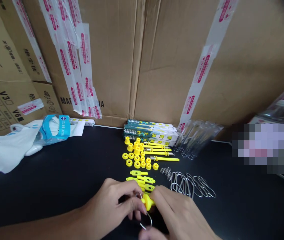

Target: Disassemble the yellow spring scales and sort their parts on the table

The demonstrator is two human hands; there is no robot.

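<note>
My left hand [118, 201] is closed, its thumb and fingers pinching a bent metal wire hook [151, 218] whose loop curves out below the thumb. Against the hook is a yellow plastic piece [147, 202], held by my right hand [181, 208] with its index finger bent over it. The right thumb is near the hook's lower end; the inner fingers are partly hidden. Just beyond my hands lie several flat yellow plastic tabs [139, 173]. To the right are a pile of wire hooks [183, 184] and several small coil springs [167, 173].
Behind are yellow rings and caps [137, 158], yellow rods with springs [165, 159], stacked printed boxes [148, 133] and clear tubes [196, 138]. A blue and white plastic packet [55, 128] lies left on the black table [82, 160]. Tall cardboard [112, 60] closes off the back.
</note>
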